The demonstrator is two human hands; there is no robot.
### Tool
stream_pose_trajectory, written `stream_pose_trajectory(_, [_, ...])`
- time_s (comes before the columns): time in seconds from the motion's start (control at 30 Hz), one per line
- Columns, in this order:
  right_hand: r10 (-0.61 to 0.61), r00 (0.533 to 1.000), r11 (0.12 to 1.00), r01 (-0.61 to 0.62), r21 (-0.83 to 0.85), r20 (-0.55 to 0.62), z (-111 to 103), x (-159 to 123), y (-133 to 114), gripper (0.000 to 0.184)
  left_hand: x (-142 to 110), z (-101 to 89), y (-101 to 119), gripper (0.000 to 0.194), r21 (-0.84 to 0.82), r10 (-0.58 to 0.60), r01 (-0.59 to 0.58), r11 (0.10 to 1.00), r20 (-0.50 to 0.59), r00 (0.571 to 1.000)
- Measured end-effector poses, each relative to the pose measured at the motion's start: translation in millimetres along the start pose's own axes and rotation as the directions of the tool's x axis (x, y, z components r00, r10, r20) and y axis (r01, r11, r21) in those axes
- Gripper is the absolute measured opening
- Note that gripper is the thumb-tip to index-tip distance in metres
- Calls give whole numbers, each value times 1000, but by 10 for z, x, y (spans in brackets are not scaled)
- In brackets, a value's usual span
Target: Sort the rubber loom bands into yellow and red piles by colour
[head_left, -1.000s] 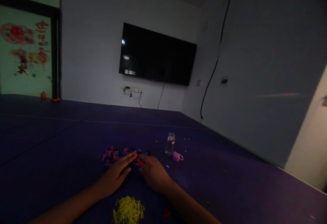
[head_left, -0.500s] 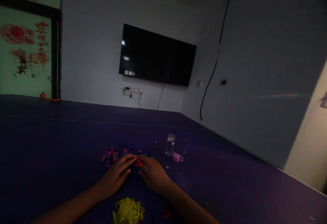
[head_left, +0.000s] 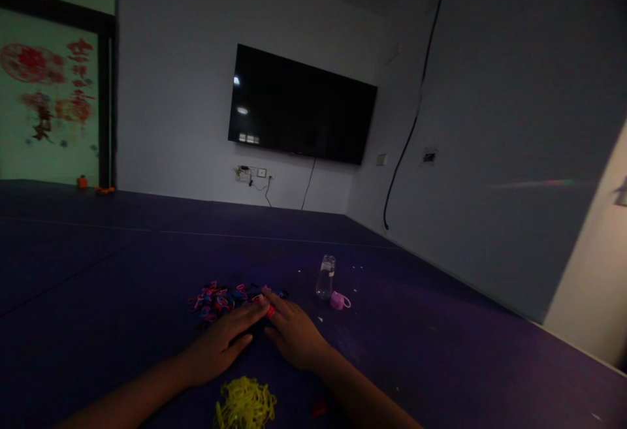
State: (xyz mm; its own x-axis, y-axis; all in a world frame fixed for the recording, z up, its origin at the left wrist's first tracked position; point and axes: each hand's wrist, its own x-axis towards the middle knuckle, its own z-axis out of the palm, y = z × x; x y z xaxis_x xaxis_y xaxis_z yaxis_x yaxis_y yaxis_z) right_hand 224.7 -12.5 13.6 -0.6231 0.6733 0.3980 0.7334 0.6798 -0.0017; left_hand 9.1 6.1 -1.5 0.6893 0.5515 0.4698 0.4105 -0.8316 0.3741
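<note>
Both my hands rest on a dark purple mat (head_left: pixel 441 350). My left hand (head_left: pixel 223 341) lies flat with its fingers stretched toward a scattered pile of small red, pink and blue loops (head_left: pixel 218 298). My right hand (head_left: pixel 291 331) lies beside it, fingers spread, with a small red loop (head_left: pixel 270 311) at its fingertips between the two hands. Whether the red loop is pinched or only touched I cannot tell. A heap of yellow loops (head_left: pixel 245 404) lies close to me, between my forearms.
A clear plastic bottle (head_left: pixel 326 277) stands right of the pile with a pink cap (head_left: pixel 337 300) lying beside it. A small red piece (head_left: pixel 319 408) lies by my right forearm. A black screen (head_left: pixel 298 109) hangs on the far wall.
My left hand has drawn back a little from the coloured pile. The right hand's fingers have stretched forward with the red loop at their tips.
</note>
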Motion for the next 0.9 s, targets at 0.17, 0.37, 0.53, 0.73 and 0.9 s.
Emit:
stream_pose_trajectory(0.17, [-7,1000,1000,7,29,14,16,-3,18,67,-11,2,7,56,14,40,-40,999,20,999])
stream_pose_trajectory(0.37, [-10,1000,999,10,46,-2,35,-5,27,70,-18,28,15,62,23,34,-35,999,12,999])
stream_pose_trajectory(0.53, [7,999,997,-4,75,-35,27,-6,20,69,-15,62,-6,58,14,-12,13,1000,-81,997])
stream_pose_trajectory(0.73, [265,952,964,-259,58,-153,18,6,28,43,18,47,-40,46,70,-84,98,993,-184,979])
stream_pose_trajectory(0.9, [369,898,930,-360,82,-240,86,-6,85,36,38,39,-18,35,171,-58,69,983,-71,996])
